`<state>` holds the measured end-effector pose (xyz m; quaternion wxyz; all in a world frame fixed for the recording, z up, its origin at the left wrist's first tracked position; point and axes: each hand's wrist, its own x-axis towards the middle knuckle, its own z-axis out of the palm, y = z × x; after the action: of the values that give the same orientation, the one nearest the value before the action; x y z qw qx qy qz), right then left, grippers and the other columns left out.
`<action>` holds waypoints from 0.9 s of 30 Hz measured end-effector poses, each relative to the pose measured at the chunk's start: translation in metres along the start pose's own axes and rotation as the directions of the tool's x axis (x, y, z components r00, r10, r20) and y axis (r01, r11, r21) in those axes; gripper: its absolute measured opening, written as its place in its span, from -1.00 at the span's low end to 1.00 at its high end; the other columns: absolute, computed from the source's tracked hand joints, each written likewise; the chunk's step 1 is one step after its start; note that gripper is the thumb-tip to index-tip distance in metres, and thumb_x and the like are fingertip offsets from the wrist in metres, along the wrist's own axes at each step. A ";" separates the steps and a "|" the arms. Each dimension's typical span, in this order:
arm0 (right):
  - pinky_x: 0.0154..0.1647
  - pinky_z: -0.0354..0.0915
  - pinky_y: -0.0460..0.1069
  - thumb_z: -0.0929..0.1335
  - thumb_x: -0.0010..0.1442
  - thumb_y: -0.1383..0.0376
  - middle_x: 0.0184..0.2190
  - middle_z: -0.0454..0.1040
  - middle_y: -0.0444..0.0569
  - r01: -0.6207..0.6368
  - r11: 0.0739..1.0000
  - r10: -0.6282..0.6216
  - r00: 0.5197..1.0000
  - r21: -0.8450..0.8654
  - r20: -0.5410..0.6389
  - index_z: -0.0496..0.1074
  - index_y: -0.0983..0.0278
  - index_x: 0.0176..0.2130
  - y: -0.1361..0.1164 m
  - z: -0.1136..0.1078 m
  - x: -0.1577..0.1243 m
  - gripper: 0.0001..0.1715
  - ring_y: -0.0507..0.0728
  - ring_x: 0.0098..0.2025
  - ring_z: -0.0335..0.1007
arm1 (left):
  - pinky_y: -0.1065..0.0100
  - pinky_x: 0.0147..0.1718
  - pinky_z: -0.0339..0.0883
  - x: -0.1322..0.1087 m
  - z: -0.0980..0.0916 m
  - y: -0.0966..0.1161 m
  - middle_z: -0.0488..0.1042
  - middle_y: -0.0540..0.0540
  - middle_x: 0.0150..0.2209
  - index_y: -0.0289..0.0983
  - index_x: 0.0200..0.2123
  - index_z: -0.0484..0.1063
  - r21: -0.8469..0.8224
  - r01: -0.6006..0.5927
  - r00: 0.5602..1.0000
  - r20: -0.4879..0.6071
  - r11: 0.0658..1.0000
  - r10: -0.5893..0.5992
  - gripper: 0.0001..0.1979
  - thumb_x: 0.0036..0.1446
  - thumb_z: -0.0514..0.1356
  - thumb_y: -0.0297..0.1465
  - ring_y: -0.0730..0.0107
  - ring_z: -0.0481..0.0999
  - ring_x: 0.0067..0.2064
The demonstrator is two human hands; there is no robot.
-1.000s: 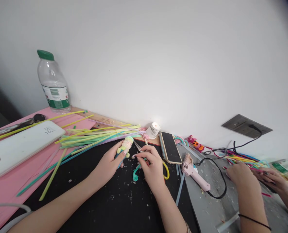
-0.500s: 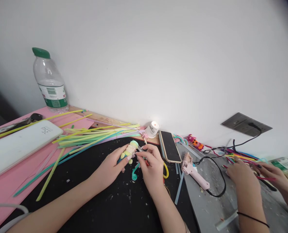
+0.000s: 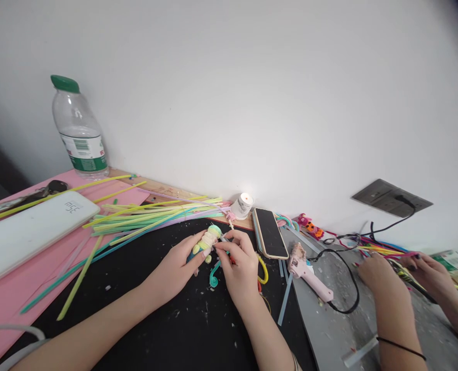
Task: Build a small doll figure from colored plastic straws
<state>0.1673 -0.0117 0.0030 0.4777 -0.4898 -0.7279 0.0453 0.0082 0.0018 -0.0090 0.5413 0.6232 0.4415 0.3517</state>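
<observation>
My left hand is closed around a small figure of fuzzy pipe cleaner, yellow-green and cream with a blue part near the palm. The figure is tilted, its green end pointing up and away. Against its right side my right hand pinches with thumb and fingertips. A thin grey tool shows at those fingers; its kind is too small to tell. Just below lies a curled teal pipe cleaner on the black mat. A yellow loop sits partly behind my right hand.
Behind the hands lie a bundle of pipe cleaners, a white paper cup and a phone. A pink glue gun rests on the right. A co-worker's hands handle pipe cleaners. Left are a power bank and bottle.
My hands and the figure have barely moved. The co-worker's hands have shifted, and a dark pink pipe cleaner there now sits higher.
</observation>
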 end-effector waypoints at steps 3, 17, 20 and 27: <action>-0.31 0.37 0.00 0.31 0.17 0.47 -0.21 0.38 0.06 0.003 1.000 -0.003 1.000 -0.003 0.004 0.52 0.26 -0.32 0.000 0.000 0.000 -0.79 0.11 -0.26 0.39 | 0.28 -0.34 0.35 0.000 0.000 0.000 0.38 -0.15 -0.01 -0.23 0.22 0.14 0.021 0.000 1.000 0.004 1.000 0.000 -0.46 0.22 0.02 -0.16 0.42 0.37 -0.44; -0.31 0.36 0.00 0.31 0.18 0.46 -0.20 0.39 0.06 0.017 0.999 -0.017 1.000 -0.047 0.016 0.53 0.25 -0.30 0.001 0.000 0.000 -0.79 0.10 -0.26 0.37 | 0.30 -0.33 0.34 0.001 0.000 0.002 0.38 -0.15 -0.02 -0.27 0.23 0.13 0.042 0.008 1.000 0.012 0.999 -0.008 -0.45 0.23 0.02 -0.17 0.45 0.36 -0.45; -0.30 0.36 0.01 0.31 0.18 0.46 -0.20 0.39 0.07 0.020 0.999 -0.020 1.000 -0.048 0.014 0.53 0.25 -0.29 0.001 0.000 -0.001 -0.79 0.11 -0.25 0.38 | 0.29 -0.34 0.35 0.001 0.000 0.001 0.39 -0.15 -0.02 -0.26 0.22 0.13 0.038 0.006 1.000 -0.006 0.999 -0.006 -0.46 0.22 0.02 -0.18 0.45 0.37 -0.45; -0.30 0.37 0.01 0.31 0.18 0.46 -0.21 0.40 0.07 0.023 0.999 -0.023 1.000 -0.038 0.012 0.54 0.26 -0.27 0.000 -0.001 0.000 -0.78 0.12 -0.26 0.38 | 0.29 -0.39 0.37 0.002 -0.001 0.000 0.45 -0.13 -0.10 -0.21 0.19 0.21 -0.001 -0.013 0.999 -0.043 1.000 0.013 -0.48 0.20 0.05 -0.17 0.41 0.40 -0.47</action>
<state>0.1681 -0.0122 0.0042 0.4646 -0.4902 -0.7369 0.0288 0.0081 0.0045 -0.0092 0.5299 0.6179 0.4486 0.3690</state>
